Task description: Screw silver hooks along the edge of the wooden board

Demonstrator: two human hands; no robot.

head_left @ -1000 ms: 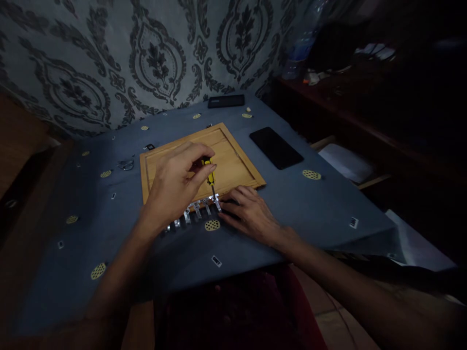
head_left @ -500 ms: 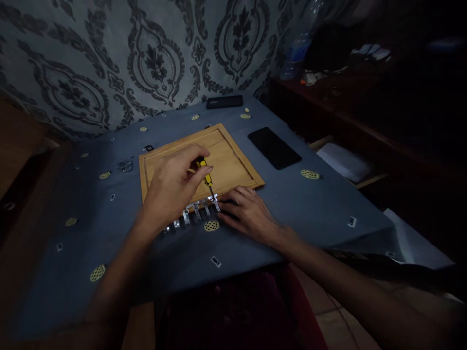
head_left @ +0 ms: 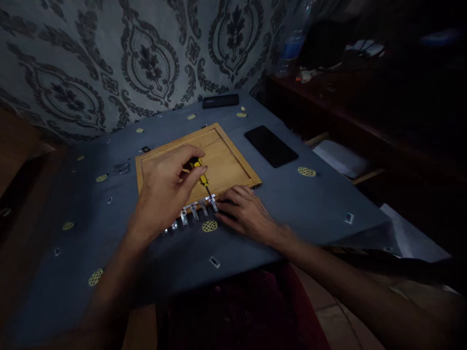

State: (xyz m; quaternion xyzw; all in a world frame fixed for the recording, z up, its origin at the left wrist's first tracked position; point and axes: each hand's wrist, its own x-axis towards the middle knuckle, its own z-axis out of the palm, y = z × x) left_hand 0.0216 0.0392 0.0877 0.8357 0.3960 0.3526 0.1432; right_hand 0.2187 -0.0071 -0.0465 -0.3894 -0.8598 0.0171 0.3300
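My left hand is closed round the yellow-and-black handle of a screwdriver. The screwdriver leans, its tip down on the right end of a metal hook rail. Several shiny hooks hang off this rail along the near edge of a framed wooden board, which lies flat on the table. My right hand is palm down at the rail's right end, thumb and fingers about the last hook and the board's edge. Part of the board and the rail's left portion are behind my left hand.
A blue patterned cloth covers the table. A black phone lies right of the board, and a dark flat case lies by the wall. Small metal pieces sit at left. A plastic bottle stands on the dark desk at right.
The view has shifted slightly, so everything sits a little further left. The screwdriver stays on the rail in my left hand, and my right hand keeps its place at the rail's end.
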